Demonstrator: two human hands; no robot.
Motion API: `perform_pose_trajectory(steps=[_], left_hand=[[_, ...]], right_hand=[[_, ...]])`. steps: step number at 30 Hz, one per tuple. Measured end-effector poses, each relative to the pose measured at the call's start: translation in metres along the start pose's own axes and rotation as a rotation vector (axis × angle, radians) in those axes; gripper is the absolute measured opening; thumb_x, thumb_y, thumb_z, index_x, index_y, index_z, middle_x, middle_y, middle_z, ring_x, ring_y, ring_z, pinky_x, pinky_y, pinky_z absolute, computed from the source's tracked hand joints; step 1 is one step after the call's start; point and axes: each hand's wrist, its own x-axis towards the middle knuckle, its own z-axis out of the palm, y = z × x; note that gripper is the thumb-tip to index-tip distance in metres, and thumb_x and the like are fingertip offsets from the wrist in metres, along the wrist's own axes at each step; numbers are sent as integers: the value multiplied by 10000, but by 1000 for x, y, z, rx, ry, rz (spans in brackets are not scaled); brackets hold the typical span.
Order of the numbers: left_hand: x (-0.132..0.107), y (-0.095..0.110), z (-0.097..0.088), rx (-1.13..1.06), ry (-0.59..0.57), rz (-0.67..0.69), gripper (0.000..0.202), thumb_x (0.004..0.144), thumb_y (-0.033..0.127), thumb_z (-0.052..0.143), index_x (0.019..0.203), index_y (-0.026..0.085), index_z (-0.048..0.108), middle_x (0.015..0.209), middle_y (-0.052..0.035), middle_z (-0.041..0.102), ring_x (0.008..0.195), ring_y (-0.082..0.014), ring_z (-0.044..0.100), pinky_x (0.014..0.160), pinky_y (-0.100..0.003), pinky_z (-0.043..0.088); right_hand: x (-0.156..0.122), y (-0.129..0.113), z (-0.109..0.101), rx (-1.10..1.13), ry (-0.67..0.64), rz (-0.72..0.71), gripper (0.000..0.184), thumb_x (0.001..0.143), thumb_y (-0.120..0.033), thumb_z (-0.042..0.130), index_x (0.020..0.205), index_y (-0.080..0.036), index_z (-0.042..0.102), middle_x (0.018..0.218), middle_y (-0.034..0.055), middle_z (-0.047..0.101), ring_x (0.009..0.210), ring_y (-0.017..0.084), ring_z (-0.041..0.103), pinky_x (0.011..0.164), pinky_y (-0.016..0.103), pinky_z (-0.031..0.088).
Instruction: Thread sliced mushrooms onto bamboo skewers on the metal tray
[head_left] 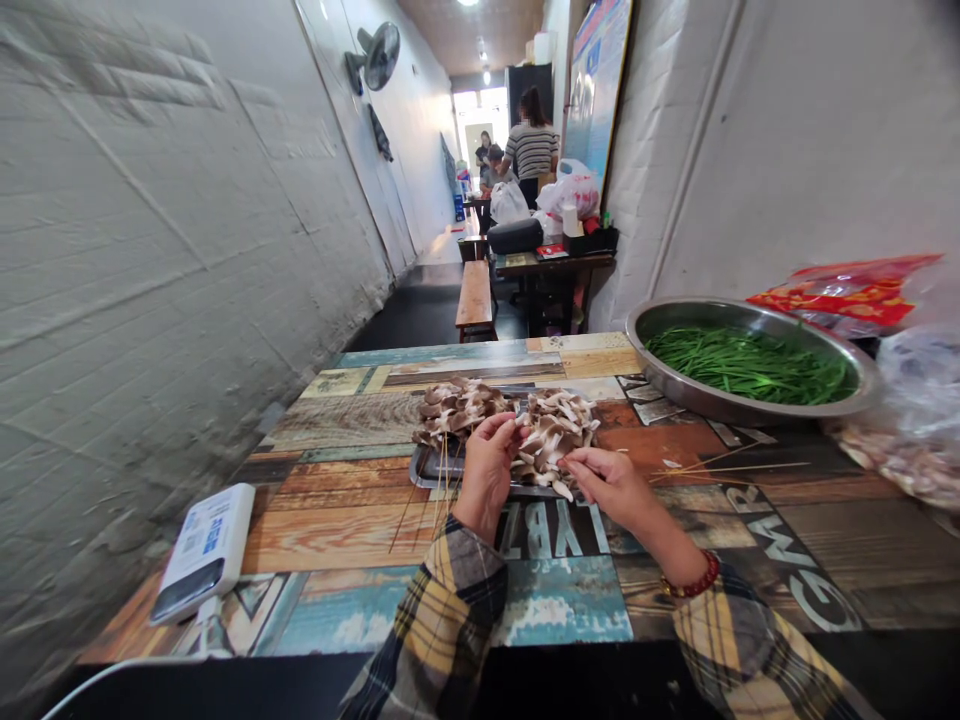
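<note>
head view: the printed-wood worktop [337,525] runs ahead, with a steel basin [750,310] of green stalks beyond the right grip. just ahead of both grips, a metal tray [424,470] holds oyster mushrooms [553,435]: light, soft, easily torn, best taken by the thick stem ends. their stems point every way, with no single long axis. left grip [487,472] and right grip [606,482] curl closed against them; any hold is hidden. thin wooden skewers [442,482] stand under the left grip, pointing down toward the worktop.

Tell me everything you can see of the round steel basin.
A wide, round stainless steel basin with a shiny rim, sitting flat on the far right of the multicoloured wood-print table. It is partly filled with long, thin green stalks in a loose heap. A red printed plastic bag lies behind it.
</note>
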Motion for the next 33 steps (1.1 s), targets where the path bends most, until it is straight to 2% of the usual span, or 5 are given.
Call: perform_pose_trajectory(steps=[7, 18, 28, 33], left_hand=[[-1, 0, 1, -7, 11, 28, 314, 556, 252, 802, 776, 143, 605, 686, 13, 631, 627, -108, 621, 646, -253, 493], [-4, 2, 5, 24, 1, 83, 254, 589, 240, 776, 747, 149, 599, 677, 19, 623, 629, -101, 621, 664, -252, 491], [-2, 1, 6, 82, 18, 131, 294, 582, 256, 775, 771, 152, 575, 624, 30, 609, 567, -96, 595, 574, -217, 444], [-1, -1, 5, 70, 23, 114, 340, 576, 244, 778, 818, 151, 557, 604, 42, 595, 541, -88, 577, 554, -208, 424]], right_hand=[[1, 7, 1, -56, -51, -1, 335, 900, -409, 487, 885, -148, 697, 478, -42, 510, 431, 99, 457, 453, 205, 350], [1, 7, 2, -78, -23, -4, 316, 893, -393, 494, 869, -158, 704, 471, -42, 507, 425, 103, 458, 451, 208, 356], [1, 5, 3, -65, 0, 8, 306, 886, -385, 501, 863, -160, 707, 468, -40, 511, 422, 106, 459, 445, 209, 351], [1, 8, 3, -89, -7, -13, 327, 899, -394, 484, 848, -156, 701, 476, -35, 513, 425, 106, 465, 450, 211, 357]])
